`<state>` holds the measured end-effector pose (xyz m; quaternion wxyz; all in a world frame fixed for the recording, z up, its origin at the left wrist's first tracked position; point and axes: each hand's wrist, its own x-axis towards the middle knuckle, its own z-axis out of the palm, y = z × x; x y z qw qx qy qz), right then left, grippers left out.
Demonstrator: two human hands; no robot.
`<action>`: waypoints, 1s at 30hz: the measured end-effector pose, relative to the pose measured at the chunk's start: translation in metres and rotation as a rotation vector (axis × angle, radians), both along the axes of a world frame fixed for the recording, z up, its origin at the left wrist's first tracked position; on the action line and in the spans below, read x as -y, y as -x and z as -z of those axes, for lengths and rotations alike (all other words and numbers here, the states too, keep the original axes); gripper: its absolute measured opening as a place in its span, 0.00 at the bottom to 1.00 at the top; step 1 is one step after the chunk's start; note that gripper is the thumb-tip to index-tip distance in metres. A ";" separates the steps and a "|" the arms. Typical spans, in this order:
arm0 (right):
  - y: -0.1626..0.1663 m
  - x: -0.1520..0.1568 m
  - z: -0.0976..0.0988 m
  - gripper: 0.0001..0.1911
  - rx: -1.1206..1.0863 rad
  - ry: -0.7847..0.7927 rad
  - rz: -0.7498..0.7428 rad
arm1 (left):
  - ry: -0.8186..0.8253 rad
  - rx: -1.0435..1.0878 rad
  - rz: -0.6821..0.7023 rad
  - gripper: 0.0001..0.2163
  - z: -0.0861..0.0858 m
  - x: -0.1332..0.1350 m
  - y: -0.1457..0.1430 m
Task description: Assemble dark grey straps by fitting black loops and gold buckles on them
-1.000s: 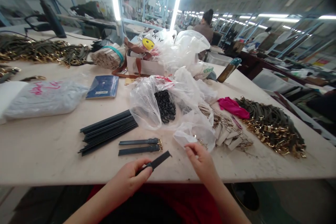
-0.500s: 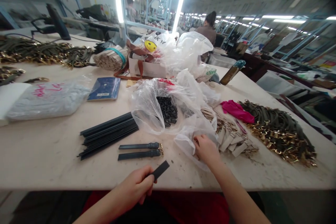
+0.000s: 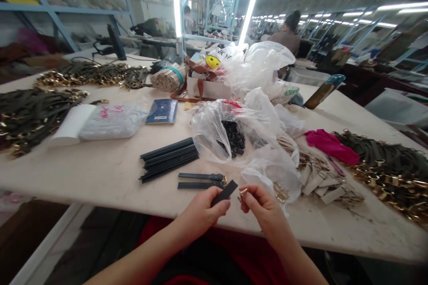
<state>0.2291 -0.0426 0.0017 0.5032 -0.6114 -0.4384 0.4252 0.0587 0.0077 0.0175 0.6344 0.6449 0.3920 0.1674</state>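
Observation:
My left hand (image 3: 207,208) is closed on a dark strap (image 3: 225,191), whose flat end sticks out up and to the right. Close beside that end, my right hand (image 3: 262,207) pinches a small gold buckle (image 3: 243,193) between thumb and fingers; buckle and strap look slightly apart. Just beyond lie two dark straps with gold buckles (image 3: 200,184), side by side. A bundle of dark straps (image 3: 170,159) rests farther left. Right of my right hand, gold buckles (image 3: 281,191) show in an open clear plastic bag (image 3: 264,167).
Another clear bag (image 3: 209,127) holds small black loops (image 3: 234,138). To the right are beige straps (image 3: 323,182), a pink cloth (image 3: 331,146) and a heap of olive straps with gold hardware (image 3: 384,178). A blue booklet (image 3: 162,111) and a wrapped packet (image 3: 113,120) lie left.
My right hand has come out of the plastic bag with a gold buckle and moved left toward the strap. My left hand has raised the strap. The view has turned left.

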 end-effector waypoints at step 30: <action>0.043 -0.003 0.025 0.10 -0.178 -0.015 -0.045 | -0.090 -0.075 0.002 0.12 0.011 -0.009 0.026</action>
